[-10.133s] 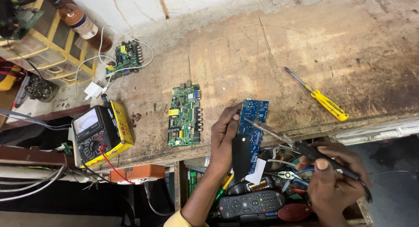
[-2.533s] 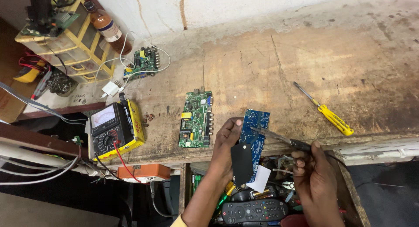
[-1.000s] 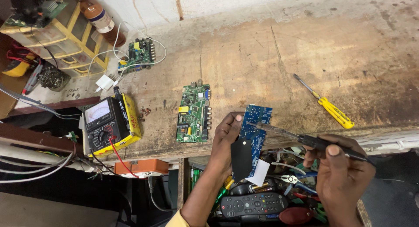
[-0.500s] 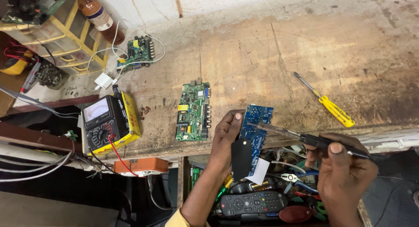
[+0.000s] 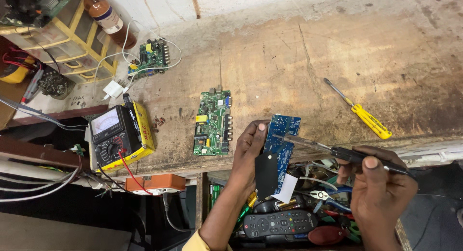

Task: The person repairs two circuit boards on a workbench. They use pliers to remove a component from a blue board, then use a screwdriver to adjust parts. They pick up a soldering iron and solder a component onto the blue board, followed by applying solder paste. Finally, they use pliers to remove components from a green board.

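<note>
1. Left hand [image 5: 248, 152] grips the blue board [image 5: 281, 147] at the bench's near edge, thumb on its left side.
2. Right hand [image 5: 381, 193] closes around a soldering iron [image 5: 337, 152], tip touching the board's far end.

Lying before you on the bench: a green circuit board [image 5: 213, 123], yellow screwdriver [image 5: 359, 115] and yellow-cased multimeter [image 5: 120, 135]; a remote [image 5: 279, 224] is sitting below.
</note>
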